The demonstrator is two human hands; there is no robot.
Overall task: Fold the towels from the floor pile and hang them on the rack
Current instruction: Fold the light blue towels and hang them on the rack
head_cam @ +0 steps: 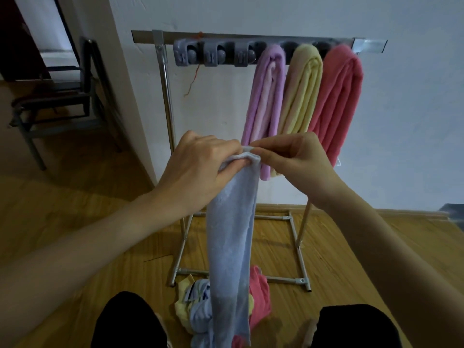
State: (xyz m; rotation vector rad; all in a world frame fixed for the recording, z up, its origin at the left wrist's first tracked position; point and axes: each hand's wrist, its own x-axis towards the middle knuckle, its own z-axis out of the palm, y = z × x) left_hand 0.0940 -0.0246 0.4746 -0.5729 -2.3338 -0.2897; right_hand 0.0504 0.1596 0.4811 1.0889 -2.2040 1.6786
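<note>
Two hands are being held together at the top edge of a pale blue towel (232,234), in front of a metal rack (165,79). The towel's upper end is being gripped by the left hand (200,164), whose fingers are curled over the bunched fabric. A corner of the same edge is being pinched between thumb and fingertips by the right hand (295,159), just beside the left. The towel is being suspended as a long, narrow, folded strip, its lower end reaching down to the floor pile (200,307) of yellow, blue and pink towels lying on the wooden floor (75,209) between the person's dark-clad knees.

Three folded towels are being carried on the right part of the rack's top bar: a purple towel (266,104), a yellow towel (300,94) and a pink towel (337,96), side by side and touching. Three grey clips (213,55) on the left part of the bar are being left unoccupied. The rack is being supported by a tubular base frame resting on the floor, close to a white wall (276,16). A dark chair (62,96) is being shown at the far left, well apart from the rack.
</note>
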